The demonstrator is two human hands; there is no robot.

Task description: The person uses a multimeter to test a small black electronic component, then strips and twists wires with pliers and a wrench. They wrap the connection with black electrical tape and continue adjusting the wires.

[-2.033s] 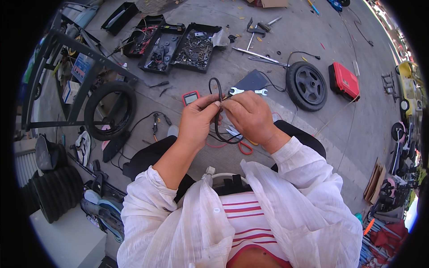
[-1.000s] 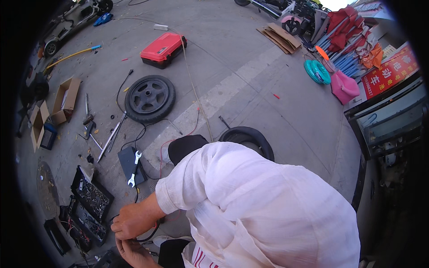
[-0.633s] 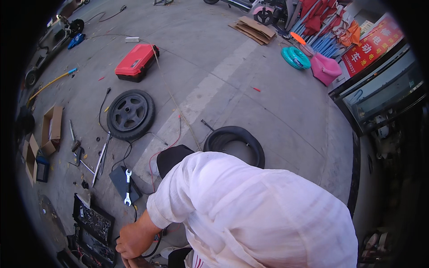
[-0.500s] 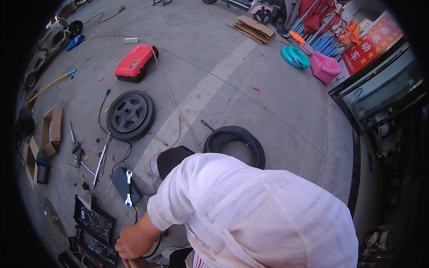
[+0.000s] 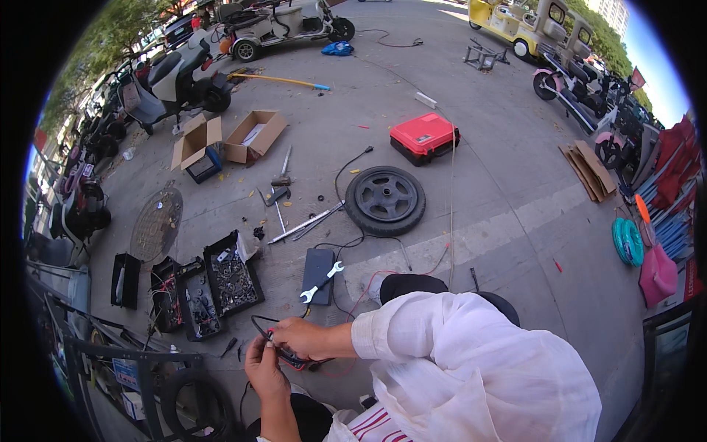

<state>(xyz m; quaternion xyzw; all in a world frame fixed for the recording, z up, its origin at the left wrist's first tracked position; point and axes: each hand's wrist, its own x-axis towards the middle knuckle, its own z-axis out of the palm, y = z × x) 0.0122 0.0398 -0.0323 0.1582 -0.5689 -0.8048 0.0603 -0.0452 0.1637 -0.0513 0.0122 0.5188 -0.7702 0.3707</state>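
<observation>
My left hand [image 5: 264,374] and my right hand [image 5: 300,339] meet low in the view, just above the ground. Both grip a thin black cable [image 5: 257,322] that loops out to the left of my fingers. A small red and black device [image 5: 296,362] shows under my right hand; I cannot tell which hand holds it. My right arm is in a white sleeve [image 5: 434,331]. A silver wrench [image 5: 321,282] lies on a flat black pad [image 5: 317,267] just beyond my hands.
Open black tool cases [image 5: 221,283] with small parts sit to the left. A small black wheel [image 5: 385,200], a red case [image 5: 423,137], cardboard boxes [image 5: 252,137], a round manhole cover [image 5: 155,222] and loose tools lie on the paving. A tyre [image 5: 193,407] leans at lower left; scooters [image 5: 173,77] stand behind.
The view has swung from the pavement on my right back over the tools and wheel. My hands stay together on the black cable, now more central in view.
</observation>
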